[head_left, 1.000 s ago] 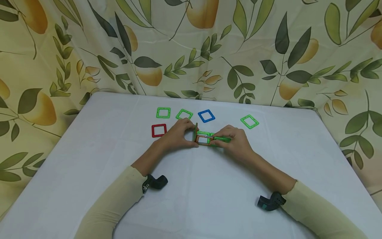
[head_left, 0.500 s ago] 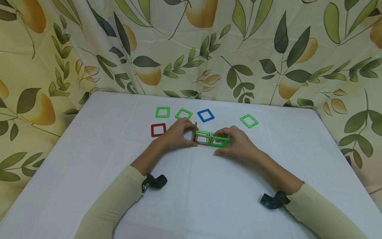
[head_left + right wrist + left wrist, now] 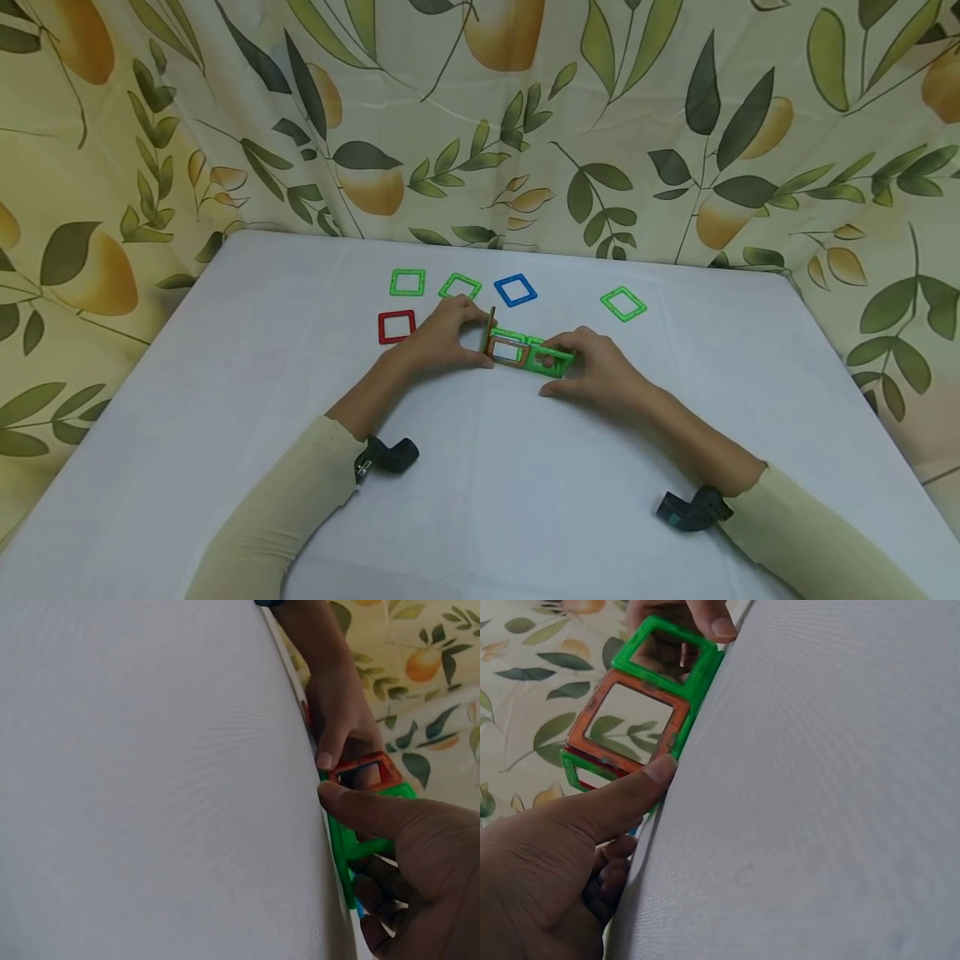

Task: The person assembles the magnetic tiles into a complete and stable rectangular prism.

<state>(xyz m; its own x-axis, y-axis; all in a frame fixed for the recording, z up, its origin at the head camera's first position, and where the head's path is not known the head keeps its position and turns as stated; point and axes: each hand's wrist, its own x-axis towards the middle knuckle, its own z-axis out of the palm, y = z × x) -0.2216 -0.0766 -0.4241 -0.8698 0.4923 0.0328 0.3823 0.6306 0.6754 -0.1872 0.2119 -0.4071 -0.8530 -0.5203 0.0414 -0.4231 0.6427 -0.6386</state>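
At the left end of the joined square frames [image 3: 527, 356] on the white desk [image 3: 480, 483], the left hand [image 3: 442, 336] grips with thumb and fingers; round their green right end, the right hand [image 3: 596, 367] curls its fingers. An orange square [image 3: 676, 726] stands between. Farther back lie three green squares [image 3: 422, 283] and a blue square [image 3: 523, 301]; just beside the left hand lies a red square [image 3: 382, 328].

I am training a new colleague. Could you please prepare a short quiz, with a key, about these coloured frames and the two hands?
1. True or false: the blue frame lies flat on the table.
2. Which hand is nearer to the red frame?
3. How many green frames lie loose, apart from the structure between the hands?

Key:
1. True.
2. The left hand.
3. Three.
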